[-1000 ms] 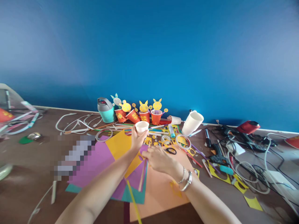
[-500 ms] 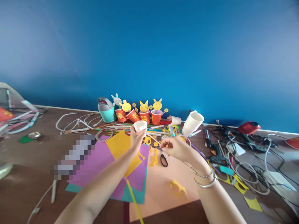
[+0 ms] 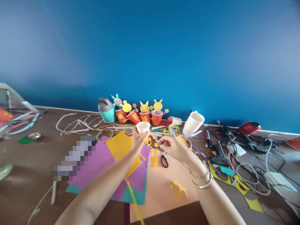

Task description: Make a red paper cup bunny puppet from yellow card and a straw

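Note:
My left hand (image 3: 139, 139) is closed round a small white paper cup (image 3: 143, 127), its open mouth facing up and slightly toward me. Just to the right, my right hand (image 3: 172, 147) has its thumb and fingertips pinched together; what they hold, if anything, is too small to make out. A thin pale stick (image 3: 154, 137) shows between the two hands, and I cannot tell whether it is held or lying behind. Below the right hand, black-handled scissors (image 3: 164, 161) rest on a peach sheet (image 3: 161, 190) beside yellow paper scraps (image 3: 154, 157).
Purple paper (image 3: 93, 168) and a yellow-orange sheet (image 3: 120, 145) lie at left. Red cups with paper rabbits (image 3: 157, 117), a teal canister (image 3: 107, 111) and a white cup stack (image 3: 193, 123) stand along the blue wall. Glue guns (image 3: 219, 156) and tangled cables (image 3: 250, 175) cover the right side.
My left hand and the white paper cup have moved slightly to the right. My right hand has shifted a little left, so the two hands are closer together.

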A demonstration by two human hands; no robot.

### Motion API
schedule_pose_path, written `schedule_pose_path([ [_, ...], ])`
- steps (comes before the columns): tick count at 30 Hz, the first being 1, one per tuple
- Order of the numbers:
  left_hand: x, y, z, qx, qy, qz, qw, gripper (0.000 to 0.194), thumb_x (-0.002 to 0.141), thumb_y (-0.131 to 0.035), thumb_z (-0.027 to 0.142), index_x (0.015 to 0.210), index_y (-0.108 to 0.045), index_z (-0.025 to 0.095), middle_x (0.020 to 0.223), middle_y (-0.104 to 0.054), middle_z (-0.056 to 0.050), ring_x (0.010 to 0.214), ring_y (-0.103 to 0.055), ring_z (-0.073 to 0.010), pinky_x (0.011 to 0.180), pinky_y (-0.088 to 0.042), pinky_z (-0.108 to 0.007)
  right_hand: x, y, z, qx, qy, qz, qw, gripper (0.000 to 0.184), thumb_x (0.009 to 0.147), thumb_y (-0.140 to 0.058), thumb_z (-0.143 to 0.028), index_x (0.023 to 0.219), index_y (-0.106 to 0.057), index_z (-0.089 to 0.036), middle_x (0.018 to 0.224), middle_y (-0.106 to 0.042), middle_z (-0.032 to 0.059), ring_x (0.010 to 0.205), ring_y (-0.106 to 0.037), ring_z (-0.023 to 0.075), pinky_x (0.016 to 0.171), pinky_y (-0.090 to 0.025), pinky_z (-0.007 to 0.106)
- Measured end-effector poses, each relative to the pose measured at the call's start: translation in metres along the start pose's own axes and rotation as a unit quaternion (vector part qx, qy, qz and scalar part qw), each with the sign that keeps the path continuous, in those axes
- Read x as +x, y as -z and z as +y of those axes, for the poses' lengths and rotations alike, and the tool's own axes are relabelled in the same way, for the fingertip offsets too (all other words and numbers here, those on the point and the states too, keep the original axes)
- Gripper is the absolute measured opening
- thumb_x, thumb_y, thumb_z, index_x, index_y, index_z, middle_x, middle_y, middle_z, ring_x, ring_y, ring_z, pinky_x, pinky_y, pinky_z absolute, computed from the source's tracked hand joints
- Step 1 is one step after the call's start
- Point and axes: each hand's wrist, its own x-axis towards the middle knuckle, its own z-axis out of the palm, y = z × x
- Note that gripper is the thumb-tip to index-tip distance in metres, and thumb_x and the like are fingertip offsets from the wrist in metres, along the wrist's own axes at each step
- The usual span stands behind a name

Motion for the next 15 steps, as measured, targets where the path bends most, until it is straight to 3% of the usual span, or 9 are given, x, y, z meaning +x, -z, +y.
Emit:
schedule_pose_path([
  [5, -0.004, -0.002, 0.006, 0.045, -0.053, -0.022, 0.997, 0.045, 0.067, -0.071, 0.031, 0.104, -0.049, 0.02, 0.097, -0.059, -0.005, 0.087, -0.06, -0.0178, 0.076, -0.049, -0.032, 0.003, -0.001, -0.004, 0.019, -0.012, 0.01, 1.0, 0.016, 0.077, -0.049, -0.014, 0.083, -0.064, -0.019, 0.079, -0.07, 0.0006, 0.063, -0.063, 0.0119, 0.057, -0.046, 0.02],
  [10, -0.012, -0.004, 0.005, 0.085, -0.096, -0.067, 0.99, 0.044, 0.066, -0.071, 0.026, 0.103, -0.048, 0.022, 0.099, -0.057, -0.004, 0.091, -0.058, -0.0192, 0.079, -0.047, -0.033, 0.008, -0.015, 0.006, 0.035, -0.007, 0.047, 0.998, 0.012, 0.078, -0.048, -0.017, 0.082, -0.059, -0.019, 0.079, -0.067, 0.001, 0.063, -0.063, 0.0133, 0.058, -0.048, 0.023],
  [15, -0.014, -0.005, 0.005, 0.096, -0.09, -0.059, 0.99, 0.041, 0.066, -0.069, 0.024, 0.1, -0.046, 0.022, 0.096, -0.056, -0.003, 0.088, -0.058, -0.0186, 0.077, -0.046, -0.032, 0.008, -0.023, 0.007, 0.015, 0.005, 0.073, 0.997, 0.01, 0.078, -0.048, -0.016, 0.081, -0.057, -0.02, 0.076, -0.065, 0.0006, 0.061, -0.061, 0.0131, 0.058, -0.047, 0.024],
])
